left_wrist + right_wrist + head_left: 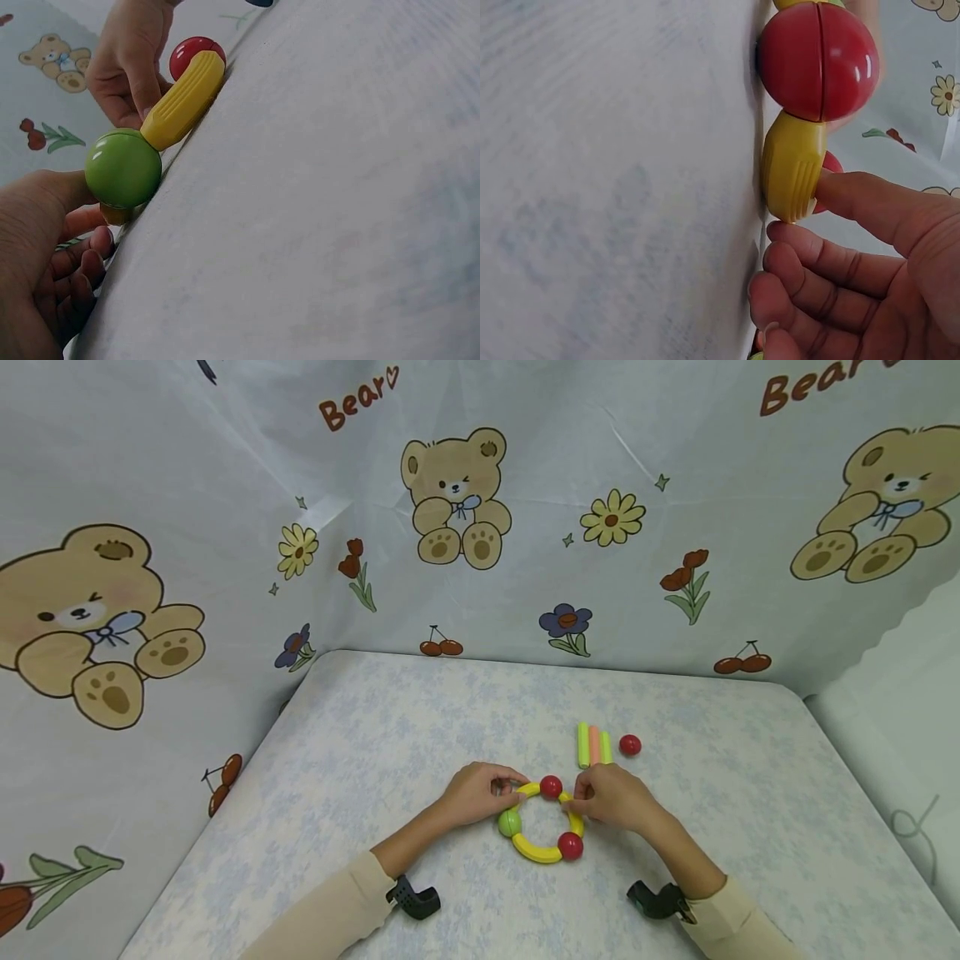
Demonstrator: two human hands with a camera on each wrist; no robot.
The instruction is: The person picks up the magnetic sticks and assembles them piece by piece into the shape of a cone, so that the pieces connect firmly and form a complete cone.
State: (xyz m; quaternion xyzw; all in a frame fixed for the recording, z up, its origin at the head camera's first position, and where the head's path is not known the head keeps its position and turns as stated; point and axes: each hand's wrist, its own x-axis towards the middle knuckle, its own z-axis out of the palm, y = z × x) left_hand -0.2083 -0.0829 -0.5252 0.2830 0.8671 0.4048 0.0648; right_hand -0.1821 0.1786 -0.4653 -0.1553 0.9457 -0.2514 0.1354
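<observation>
On the table lies a ring of curved yellow rods joined by balls. A red ball (551,787) sits at the far side, a green ball (510,822) at the left and another red ball (570,846) at the near right. My left hand (480,793) pinches the upper-left yellow rod (531,789) between thumb and fingers, beside the green ball. With thumb and index finger, my right hand (617,797) pinches the right-hand yellow rod (793,169). The near yellow rod (185,101) is untouched and spans from the green ball to the near red ball.
Behind the right hand, straight green and orange rods (594,745) lie side by side. A loose red ball (630,744) is just right of them. A bear-printed cloth (525,610) hangs along the table's back edge (675,675).
</observation>
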